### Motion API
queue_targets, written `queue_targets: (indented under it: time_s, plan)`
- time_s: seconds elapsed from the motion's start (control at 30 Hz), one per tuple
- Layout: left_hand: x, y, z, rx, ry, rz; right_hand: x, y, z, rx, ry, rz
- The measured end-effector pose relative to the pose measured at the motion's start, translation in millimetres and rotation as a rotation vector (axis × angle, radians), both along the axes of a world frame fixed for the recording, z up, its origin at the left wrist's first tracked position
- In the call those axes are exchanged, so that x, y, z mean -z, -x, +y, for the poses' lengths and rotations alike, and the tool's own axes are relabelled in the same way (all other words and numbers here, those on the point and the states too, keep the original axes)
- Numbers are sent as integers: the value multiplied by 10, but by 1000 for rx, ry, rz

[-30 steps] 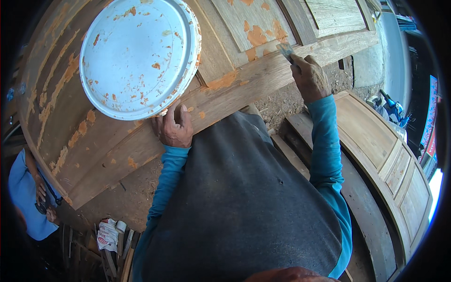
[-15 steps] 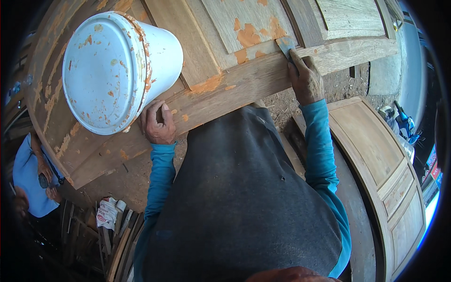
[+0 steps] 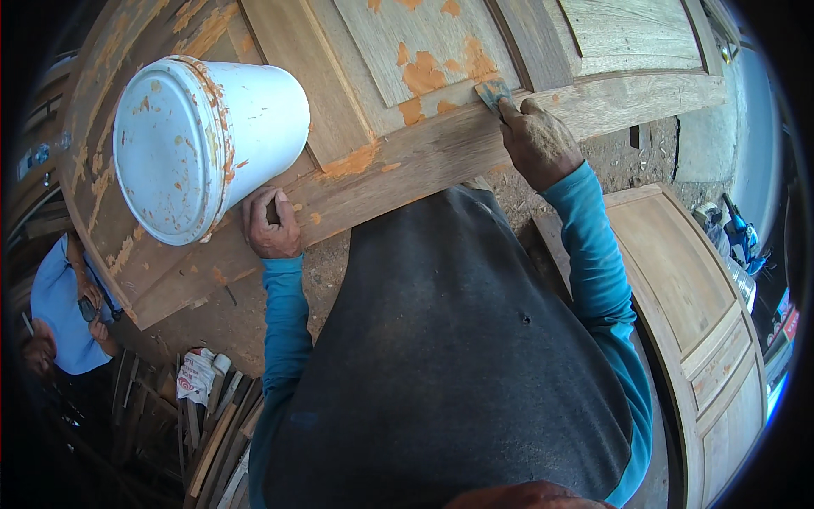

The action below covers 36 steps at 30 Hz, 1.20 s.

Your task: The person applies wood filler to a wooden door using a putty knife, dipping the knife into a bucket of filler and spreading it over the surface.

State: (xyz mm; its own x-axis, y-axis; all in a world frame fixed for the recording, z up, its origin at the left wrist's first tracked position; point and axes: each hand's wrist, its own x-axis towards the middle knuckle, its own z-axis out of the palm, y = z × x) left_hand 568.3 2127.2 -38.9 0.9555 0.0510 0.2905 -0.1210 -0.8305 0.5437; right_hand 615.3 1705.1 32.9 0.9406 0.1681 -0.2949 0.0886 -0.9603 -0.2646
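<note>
1. One white bag [image 3: 197, 376] with red printing on wood strips [image 3: 214, 450], below the door's near left corner.
2. One white, lidded bucket [image 3: 263, 110], orange-smeared, on the door [image 3: 424, 157] near that corner.
3. Left hand [image 3: 275, 239] at the near edge beside the bucket, fingers half curled; I cannot tell whether its grip holds anything.
4. One putty knife [image 3: 492, 95], pinched in the right hand's [image 3: 541, 140] grip, by orange patches [image 3: 424, 75].

Framed wooden panel [image 3: 441, 159], laid flat
On it: a white lidded bucket [image 3: 259, 106] and scattered patches of orange paste [image 3: 422, 75].
</note>
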Motion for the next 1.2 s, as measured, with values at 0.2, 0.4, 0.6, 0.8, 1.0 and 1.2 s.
queue_targets:
  time_s: [0.2,0.4,0.6,0.8,1.0,1.2]
  plan:
    - [6,12,-6,-30,10,-10,-280,-81,-196,-3,-217,11]
    - [47,51,97,-60,43,7,-397,-247,-450,78,-330,52]
    - [-17,3,75,-63,27,7,-224,-529,-755,54,-439,29]
    - [18,17,17,-92,55,-8,-364,-986,-858,184,-490,227]
    - [-36,-36,-126,-245,101,141,-511,-1589,-849,-62,-595,319]
    - [61,-88,-330,-494,-6,27,-455,-2293,-729,-628,-244,488]
